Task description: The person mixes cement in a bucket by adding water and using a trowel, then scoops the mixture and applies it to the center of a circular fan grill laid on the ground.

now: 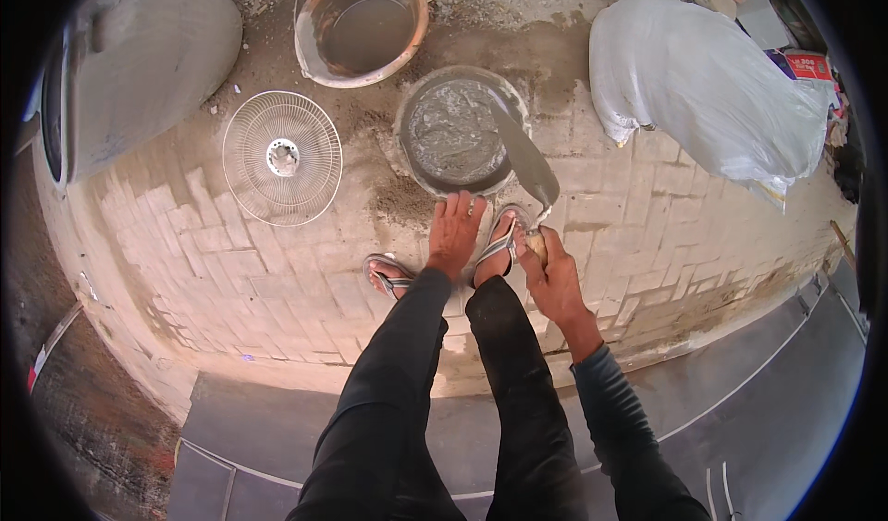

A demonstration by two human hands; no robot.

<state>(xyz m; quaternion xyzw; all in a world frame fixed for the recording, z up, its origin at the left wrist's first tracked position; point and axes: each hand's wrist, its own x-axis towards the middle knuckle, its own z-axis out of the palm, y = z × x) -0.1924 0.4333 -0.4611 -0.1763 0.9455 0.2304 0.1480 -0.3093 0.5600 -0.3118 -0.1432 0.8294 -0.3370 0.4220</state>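
A trowel [525, 156] is being gripped by its handle in the closed right hand [552, 276], its blade lying over the mortar pan [455, 133]. The left hand [453, 230] is being held open, empty, near the pan.

The trowel [527, 156] has a long, pointed metal blade, grey and smeared with wet mortar, and a short pale wooden handle. The right hand [553, 276] grips that handle, fingers wrapped round it, so the blade slants up and away from the person, its tip reaching over the right rim of the pan. The pan [412, 165] is a round, shallow metal bowl crusted with cement, resting flat on the brick paving just ahead of the person's sandalled feet. It holds a grey, lumpy, wet mortar mix [450, 133] spread across its bottom. The left hand [453, 230] hangs open, fingers spread, just short of the pan's near rim.
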